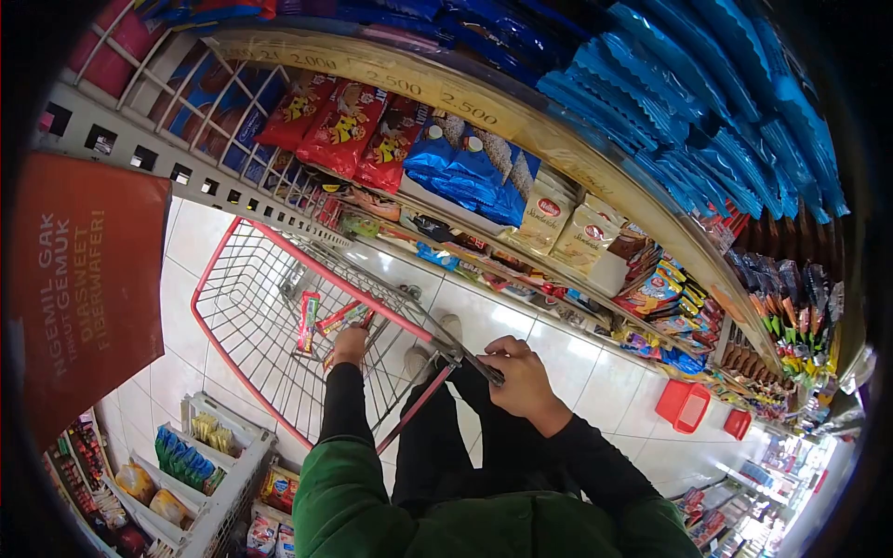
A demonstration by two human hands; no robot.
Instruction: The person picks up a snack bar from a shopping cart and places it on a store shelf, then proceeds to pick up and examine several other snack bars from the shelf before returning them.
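Observation:
A red wire shopping cart (216, 261) stands on the white tiled floor in front of me. My left hand (349, 346) reaches down into the cart and is closed on a slim red snack packet (339, 317). Another red and green packet (307, 322) lies on the cart's wire floor just beside it. My right hand (521, 377) grips the cart's dark handle bar (476, 363). Both arms are in black sleeves under a green vest. My shoe (448, 327) shows behind the cart's near end.
Store shelves (521, 121) run along the right, packed with red, blue and cream snack bags above price labels. Two red baskets (682, 405) sit on the floor further down the aisle. An orange sign (84, 279) and a white display rack (219, 456) stand at the left.

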